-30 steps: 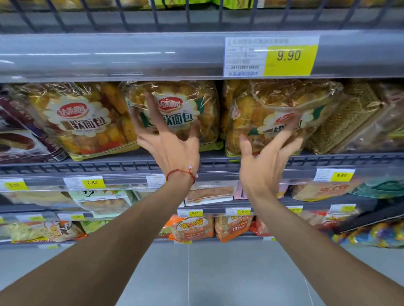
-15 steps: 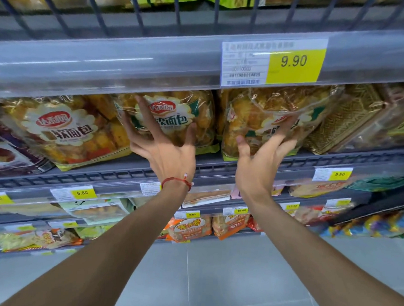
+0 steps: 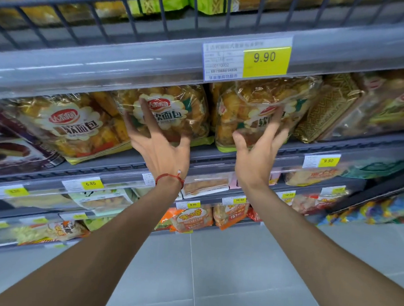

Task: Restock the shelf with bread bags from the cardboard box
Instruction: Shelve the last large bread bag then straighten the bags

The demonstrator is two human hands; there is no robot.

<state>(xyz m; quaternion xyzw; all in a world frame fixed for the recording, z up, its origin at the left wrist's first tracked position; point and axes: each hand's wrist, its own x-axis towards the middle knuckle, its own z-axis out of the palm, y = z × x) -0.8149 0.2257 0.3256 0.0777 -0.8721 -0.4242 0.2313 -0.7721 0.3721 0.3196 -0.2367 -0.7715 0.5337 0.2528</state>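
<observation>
- Grey store shelving fills the view, with tile floor below. Landmark: the big tag (image 3: 247,59) marked 9.90. Where is the stock?
- Three bread bags stand on the shelf (image 3: 210,156) under that tag. The right bag (image 3: 253,99) is directly below it, the mid bag (image 3: 186,114) is below and to its left, and the left bag (image 3: 73,127) is far to its lower left. The box is not in view.
- Hands?
- The left hand (image 3: 163,155) is below-left of the tag. Its fingers are spread and straight, tips on the front of the mid bag, gripping nothing. The right hand (image 3: 252,160) is straight below the tag, fingers likewise spread and laid against the right bag. Neither closes round anything.
- Step in hand?
- Judged: facing-up. Both bags are already on the shelf, and the hands square them and press them back.
- Defects?
- The right bag leans, its top tilted toward the tag's right end, and its base appears to sit at the shelf lip. The mid bag stands nearly upright.
- Next move?
- Likely a light, even push to seat the right bag upright behind the lip. Soft film and soft bread call for flat fingers, not a squeeze. Then release both bags and go to the box for more, wherever it stands.
</observation>
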